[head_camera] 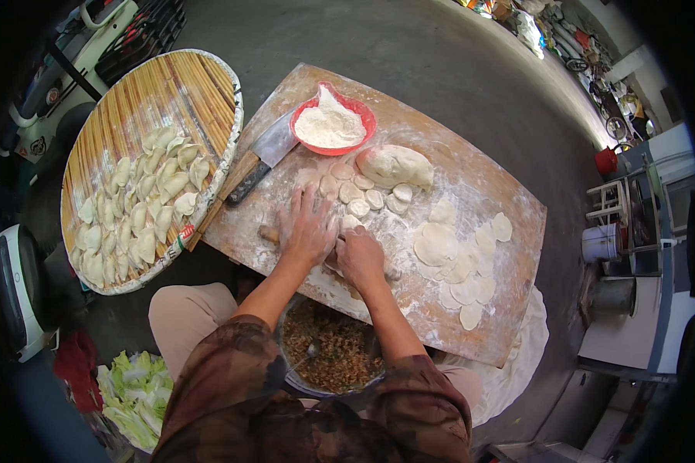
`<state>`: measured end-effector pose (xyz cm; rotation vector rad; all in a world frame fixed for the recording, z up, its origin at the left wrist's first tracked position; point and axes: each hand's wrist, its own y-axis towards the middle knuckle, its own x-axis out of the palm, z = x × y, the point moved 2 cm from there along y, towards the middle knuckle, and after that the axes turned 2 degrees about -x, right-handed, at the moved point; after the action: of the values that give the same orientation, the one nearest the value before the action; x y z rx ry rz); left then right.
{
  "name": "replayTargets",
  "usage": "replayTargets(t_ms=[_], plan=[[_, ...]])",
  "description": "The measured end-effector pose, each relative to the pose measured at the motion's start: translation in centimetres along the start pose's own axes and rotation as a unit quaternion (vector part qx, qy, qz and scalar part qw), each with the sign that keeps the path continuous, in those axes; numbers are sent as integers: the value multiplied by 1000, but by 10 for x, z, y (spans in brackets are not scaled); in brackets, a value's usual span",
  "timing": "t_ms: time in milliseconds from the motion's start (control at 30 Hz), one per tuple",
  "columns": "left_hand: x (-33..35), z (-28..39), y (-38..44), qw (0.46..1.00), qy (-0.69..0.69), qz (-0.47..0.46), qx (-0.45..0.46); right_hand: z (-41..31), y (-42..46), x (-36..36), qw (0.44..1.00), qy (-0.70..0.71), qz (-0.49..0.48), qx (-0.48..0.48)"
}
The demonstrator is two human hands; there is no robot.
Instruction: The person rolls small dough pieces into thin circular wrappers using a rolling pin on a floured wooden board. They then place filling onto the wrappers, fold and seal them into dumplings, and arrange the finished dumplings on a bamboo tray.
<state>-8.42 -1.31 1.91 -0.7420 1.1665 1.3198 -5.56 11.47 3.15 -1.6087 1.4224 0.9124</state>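
A wooden rolling pin [268,234] lies across the floured wooden board [480,191], its two ends showing to either side of my hands. My left hand [306,228] is laid flat over its left part, fingers spread towards the small dough discs [350,193]. Curled over the pin's right part is my right hand [359,254]; its fingertips are hidden. One pale dough disc [350,221] lies just beyond the right knuckles. Behind the discs sits a large lump of dough [395,166]. Thin rolled wrappers [436,243] overlap on the right of the board.
A red bowl of flour [331,126] stands at the board's back, beside a cleaver [275,140]. Folded dumplings [138,220] cover part of a round reed tray [150,95] at left. Below the board is a basin of chopped filling [330,341] with a spoon. Cabbage leaves [136,393] lie lower left.
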Motion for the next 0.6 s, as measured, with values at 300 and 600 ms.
replayTargets(t_ms=[300,600], plan=[[-2,-8,-72,998,-6,-33,54,38,-28,-11,982,155,-91,65],[1,2,-53,998,-10,-47,33,41,-17,-5,995,99,9,6]])
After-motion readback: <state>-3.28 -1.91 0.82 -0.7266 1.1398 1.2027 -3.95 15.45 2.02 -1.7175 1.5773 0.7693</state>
